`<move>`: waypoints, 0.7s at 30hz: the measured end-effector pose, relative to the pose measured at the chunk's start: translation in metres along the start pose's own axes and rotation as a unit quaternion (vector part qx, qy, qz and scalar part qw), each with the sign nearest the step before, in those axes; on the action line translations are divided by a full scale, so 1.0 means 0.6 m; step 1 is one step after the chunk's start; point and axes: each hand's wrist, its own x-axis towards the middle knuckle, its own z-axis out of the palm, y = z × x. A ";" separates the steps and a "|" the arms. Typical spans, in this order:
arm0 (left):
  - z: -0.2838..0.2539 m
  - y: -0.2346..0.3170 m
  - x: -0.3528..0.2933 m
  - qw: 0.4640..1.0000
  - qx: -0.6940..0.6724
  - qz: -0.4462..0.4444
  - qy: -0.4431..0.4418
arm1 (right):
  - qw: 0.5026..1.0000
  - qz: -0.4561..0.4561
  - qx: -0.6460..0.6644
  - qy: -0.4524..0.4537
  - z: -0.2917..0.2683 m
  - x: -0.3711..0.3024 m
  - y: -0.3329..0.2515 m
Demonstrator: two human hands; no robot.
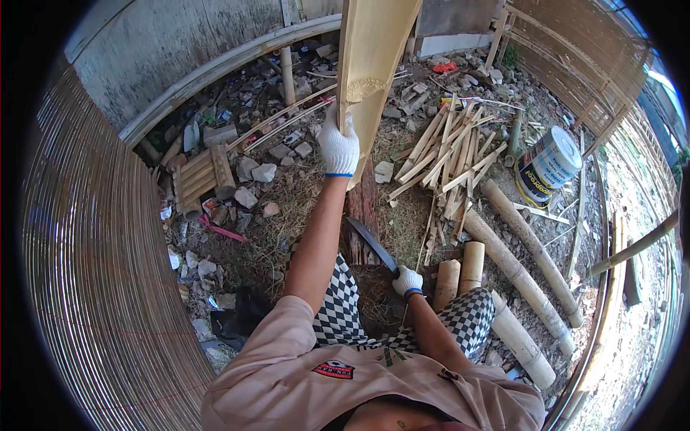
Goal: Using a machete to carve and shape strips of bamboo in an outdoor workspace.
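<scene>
My left hand (337, 146), in a white knit glove with a blue cuff, is stretched forward and closed on the edge of a long split bamboo piece (376, 61). That piece stands tilted up, its pale hollow inner face showing, and a rough node ridge crosses it near my hand. Its lower end is close to a reddish-brown wooden block (362, 205) on the ground. Lower and to the right, my gloved right hand (408, 281) grips the handle of a machete (371, 244). The dark blade points forward and left, across the near part of the block.
Split bamboo strips (447, 154) lie heaped to the right, with thick bamboo poles (519, 269) nearer me. Behind them stands a blue-and-white bucket (550, 167). Stones and rubble (264, 172) cover the left ground. A slatted bamboo wall (108, 266) closes the left side.
</scene>
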 end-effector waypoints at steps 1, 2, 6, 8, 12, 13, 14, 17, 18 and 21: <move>0.002 -0.002 -0.001 1.000 0.012 0.002 -0.002 | 0.998 0.011 0.060 0.007 0.003 -0.007 0.001; -0.003 -0.009 -0.002 1.000 0.029 0.001 -0.003 | 0.998 0.009 0.062 0.007 -0.008 -0.015 -0.014; -0.020 -0.024 0.004 1.000 0.020 -0.009 0.017 | 0.977 0.030 0.209 -0.027 -0.106 -0.079 -0.065; -0.013 -0.017 0.007 1.000 0.021 -0.010 0.016 | 0.962 0.042 0.264 0.053 -0.162 -0.106 -0.061; -0.039 -0.040 0.028 1.000 -0.001 -0.023 0.019 | 0.918 0.024 0.395 0.011 -0.353 -0.158 -0.101; -0.045 -0.042 0.027 0.999 0.004 -0.026 0.020 | 0.869 -0.007 0.494 0.030 -0.392 -0.175 -0.118; -0.042 -0.043 0.028 0.999 0.006 -0.024 0.024 | 0.807 -0.033 0.587 0.055 -0.410 -0.189 -0.126; -0.033 -0.052 0.032 0.999 -0.017 -0.023 0.033 | 0.818 0.014 0.552 0.158 -0.331 -0.156 -0.086; -0.031 -0.053 0.032 0.998 -0.036 -0.033 0.041 | 0.834 0.039 0.504 0.219 -0.306 -0.151 -0.080; -0.031 -0.045 0.051 0.997 -0.041 -0.019 0.059 | 0.866 0.020 0.459 0.198 -0.276 -0.134 -0.044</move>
